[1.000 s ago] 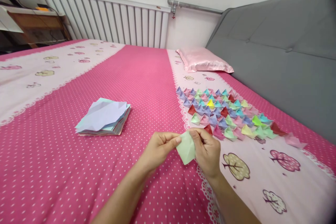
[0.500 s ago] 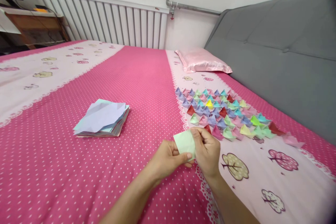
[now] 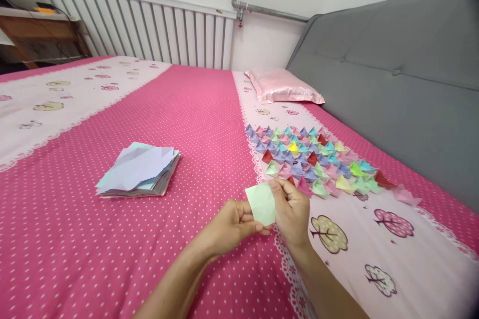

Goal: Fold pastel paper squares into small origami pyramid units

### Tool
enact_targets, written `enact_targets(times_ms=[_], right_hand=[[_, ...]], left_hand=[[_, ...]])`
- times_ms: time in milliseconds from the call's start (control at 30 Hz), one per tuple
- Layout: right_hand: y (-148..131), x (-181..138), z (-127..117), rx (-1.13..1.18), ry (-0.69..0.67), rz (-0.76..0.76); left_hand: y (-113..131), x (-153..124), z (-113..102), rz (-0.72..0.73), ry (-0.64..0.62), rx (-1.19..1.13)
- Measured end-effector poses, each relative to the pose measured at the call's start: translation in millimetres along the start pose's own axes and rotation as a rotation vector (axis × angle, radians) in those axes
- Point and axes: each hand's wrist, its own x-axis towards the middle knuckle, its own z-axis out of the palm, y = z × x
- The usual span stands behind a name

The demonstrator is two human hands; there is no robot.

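Both hands hold a small pale green folded paper [image 3: 261, 203] above the pink dotted bedspread [image 3: 194, 124]. My left hand [image 3: 230, 225] pinches its lower edge with thumb and fingers. My right hand [image 3: 292, 212] grips its right side, fingers curled round it. Just beyond my right hand lie several rows of small folded paper pieces [image 3: 307, 159] in many colours. To the left, apart from my hands, rests a stack of flat paper sheets [image 3: 137, 173], its top sheet creased.
A pink satin pillow [image 3: 282, 86] lies at the head of the bed. A grey padded headboard [image 3: 392, 79] runs along the right. A white radiator [image 3: 149, 27] lines the far wall, and a wooden shelf [image 3: 41, 35] stands at the far left.
The green paper has been turned from a diamond to a squarer, more upright piece. My left hand dropped from its top corner to its lower edge. The view drifted slightly right.
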Motion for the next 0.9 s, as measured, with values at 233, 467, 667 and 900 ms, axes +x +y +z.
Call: enact_targets(times_ms=[233, 467, 667, 900], right_hand=[[0, 0, 1, 0.042, 0.004, 0.01], [0, 3, -3, 0.097, -0.024, -0.015], [-7, 1, -3, 0.121, -0.249, -0.088], [-9, -1, -2, 0.06, -0.243, -0.092]], left_hand=[[6, -2, -2, 0.005, -0.054, 0.057], [9, -5, -12, 0.052, -0.011, 0.094], [13, -4, -14, 0.136, 0.299, 0.058], [17, -8, -18, 0.146, 0.197, 0.176]])
